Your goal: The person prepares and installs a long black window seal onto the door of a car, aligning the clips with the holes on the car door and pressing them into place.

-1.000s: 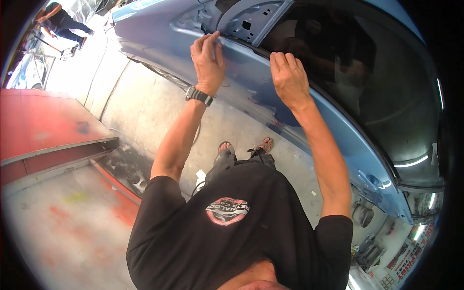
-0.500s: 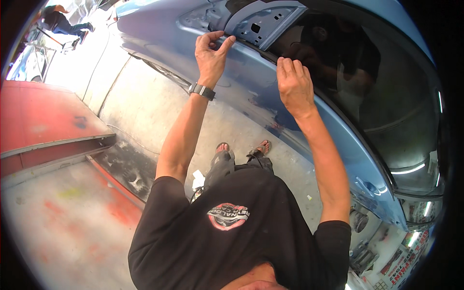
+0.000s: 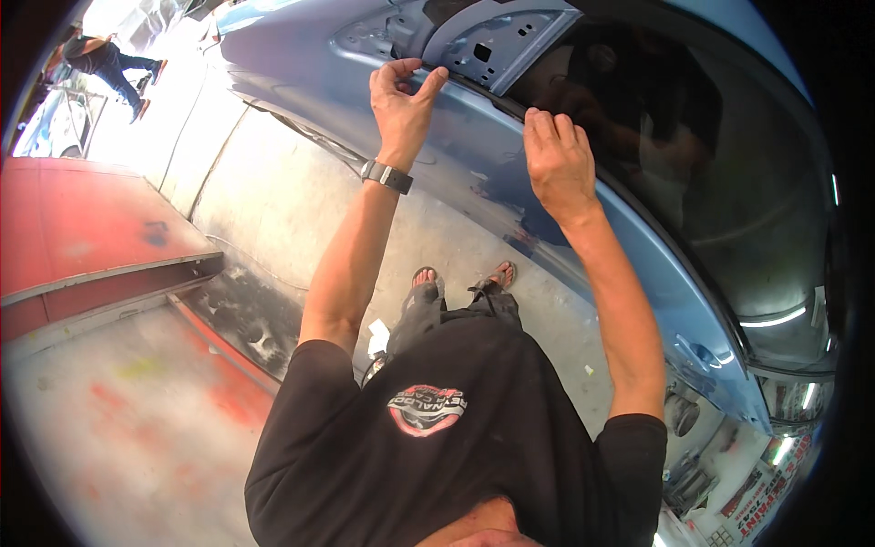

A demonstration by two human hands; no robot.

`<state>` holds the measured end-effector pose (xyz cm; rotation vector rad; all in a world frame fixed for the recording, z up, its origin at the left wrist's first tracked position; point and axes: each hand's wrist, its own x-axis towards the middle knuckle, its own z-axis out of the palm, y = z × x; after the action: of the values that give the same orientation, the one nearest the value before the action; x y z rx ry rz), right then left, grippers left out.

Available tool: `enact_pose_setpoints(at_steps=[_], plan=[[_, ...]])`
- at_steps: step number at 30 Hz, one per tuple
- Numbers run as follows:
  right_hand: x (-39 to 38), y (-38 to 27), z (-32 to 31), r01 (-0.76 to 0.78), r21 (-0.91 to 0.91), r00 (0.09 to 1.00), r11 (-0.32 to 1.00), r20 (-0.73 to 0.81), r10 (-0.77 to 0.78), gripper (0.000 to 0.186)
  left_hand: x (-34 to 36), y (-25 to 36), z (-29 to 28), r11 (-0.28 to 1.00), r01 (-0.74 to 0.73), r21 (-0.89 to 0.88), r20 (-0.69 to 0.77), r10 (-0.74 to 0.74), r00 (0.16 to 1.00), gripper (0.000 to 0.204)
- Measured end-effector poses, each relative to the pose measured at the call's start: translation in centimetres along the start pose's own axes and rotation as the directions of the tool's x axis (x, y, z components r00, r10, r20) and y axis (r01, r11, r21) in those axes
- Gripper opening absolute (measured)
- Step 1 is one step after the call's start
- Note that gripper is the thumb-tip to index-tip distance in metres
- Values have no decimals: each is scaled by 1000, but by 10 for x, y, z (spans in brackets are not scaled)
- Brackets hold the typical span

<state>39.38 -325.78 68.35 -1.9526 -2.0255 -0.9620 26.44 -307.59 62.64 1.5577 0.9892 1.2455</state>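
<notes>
A light blue car door (image 3: 492,155) stands in front of me, its dark window (image 3: 638,128) bordered below by a black window trim strip (image 3: 483,96). My left hand (image 3: 403,105) is at the strip's front end, by the bare metal mirror-mount corner (image 3: 497,46). Its thumb and index finger are apart, and the other fingers are curled. Farther back, my right hand (image 3: 558,164) has its fingers bunched together over the strip at the window's lower edge. Its thumb is hidden, and the fingertips appear to pinch the strip.
Behind my left arm lies a red panel (image 3: 91,219) beside a whitish, paint-blotched surface (image 3: 128,410). A door handle (image 3: 697,351) sits toward the rear of the door. Another person (image 3: 109,68) is at the far left on the concrete floor (image 3: 273,173).
Both my hands keep nearly the same places along the strip; the view has shifted slightly. The person at the far left has changed stance, legs now farther apart.
</notes>
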Motion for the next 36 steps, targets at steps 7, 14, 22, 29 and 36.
enact_pose_setpoints(at_steps=[7, 14, 22, 29, 36], plan=[[-5, 4, 0, -41, 13, 999, 999, 2, 41, 20, -4, -5, -5, 999, -32, -1, 102, 32, 994, 28], [-4, 1, 0, -61, 71, 998, 996, -15, 63, 22, -2, -12, -18, 993, 77, -91, 123, -66, 990, 21], [-3, 3, 6, -85, 107, 993, 991, -78, 93, 27, -22, -2, -24, 1000, 17, 17, 184, -20, 983, 22], [-2, 8, 7, -107, 109, 991, 988, -66, 114, 25, 6, 10, -18, 952, -267, 150, 215, 232, 949, 22], [-2, 8, 1, -156, 90, 988, 984, 25, 155, 25, 16, 2, -18, 997, 36, -69, 308, -13, 951, 20]])
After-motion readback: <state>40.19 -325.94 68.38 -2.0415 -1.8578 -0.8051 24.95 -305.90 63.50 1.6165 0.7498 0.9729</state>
